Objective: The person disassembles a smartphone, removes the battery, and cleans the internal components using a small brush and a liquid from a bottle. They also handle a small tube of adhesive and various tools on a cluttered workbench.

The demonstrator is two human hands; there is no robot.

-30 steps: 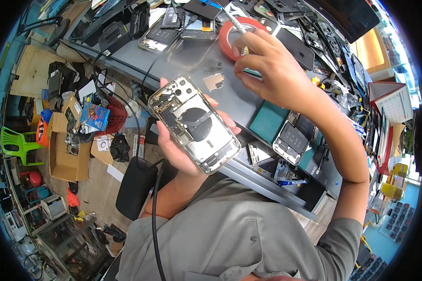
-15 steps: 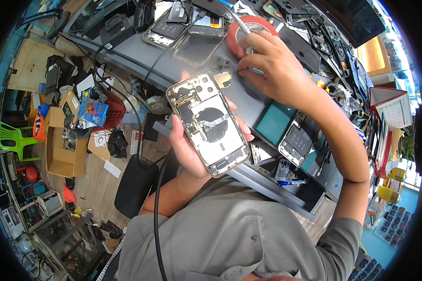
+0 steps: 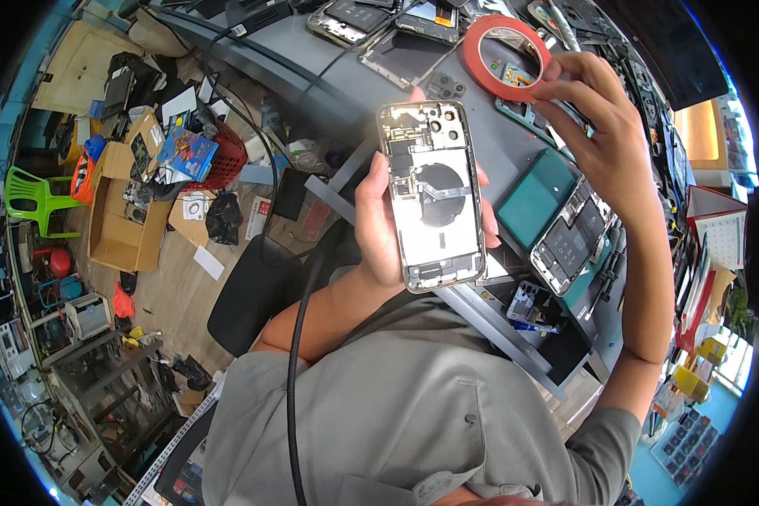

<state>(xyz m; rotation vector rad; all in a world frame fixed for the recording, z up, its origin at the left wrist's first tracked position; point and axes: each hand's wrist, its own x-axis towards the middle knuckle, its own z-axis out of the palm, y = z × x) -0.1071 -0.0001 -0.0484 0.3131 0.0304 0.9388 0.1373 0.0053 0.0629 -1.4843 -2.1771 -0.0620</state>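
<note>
My left hand (image 3: 379,221) grips an opened phone housing (image 3: 433,194), its inner parts and round coil facing up, held above my lap near the workbench edge. My right hand (image 3: 603,139) is raised over the bench with its fingertips pinched on a small part next to a red tape roll (image 3: 504,57). What the fingertips hold is too small to name. Another opened phone (image 3: 572,243) lies on the bench under my right wrist, beside a teal mat (image 3: 535,197).
The grey workbench (image 3: 312,67) carries several phone parts and frames at its far side. A black cable (image 3: 293,396) runs down my chest. On the floor at left are cardboard boxes (image 3: 120,228), a red basket (image 3: 215,164), a green plastic chair (image 3: 29,198) and a black stool (image 3: 253,291).
My left hand has turned the phone housing more upright and brought it nearer the bench. My right hand has lifted off the red tape roll and moved right.
</note>
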